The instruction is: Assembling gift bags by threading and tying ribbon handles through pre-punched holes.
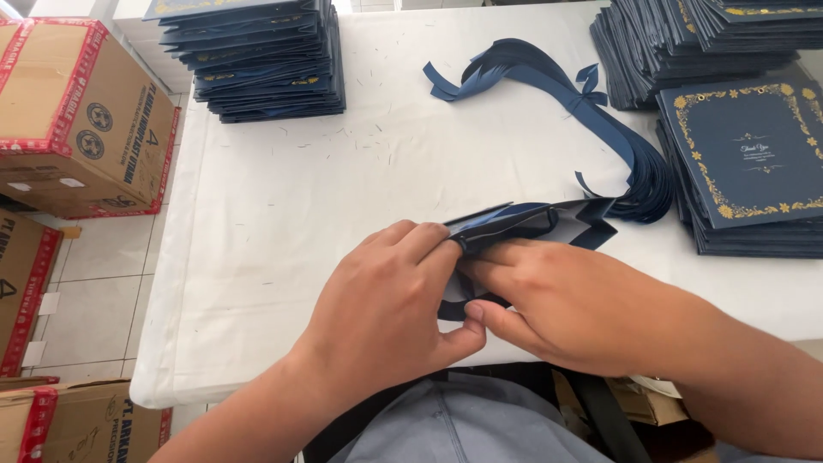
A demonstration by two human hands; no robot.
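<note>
both our hands clamped on a folded navy paper bag at the near edge of the worktop.

our left hand (386, 304) pinches the navy paper bag (523, 225) with its grip closed on the fold; our right hand (557, 304) presses on it, thumb and fingers together underneath. beyond lies a bundle of navy ribbons (591, 129), then stacks of flat navy bags far left (257, 60) and right (746, 163). the white worktop (283, 214) is open in the middle. taped cardboard boxes (77, 120) stand on the floor, left; what is in them we cannot tell.
</note>
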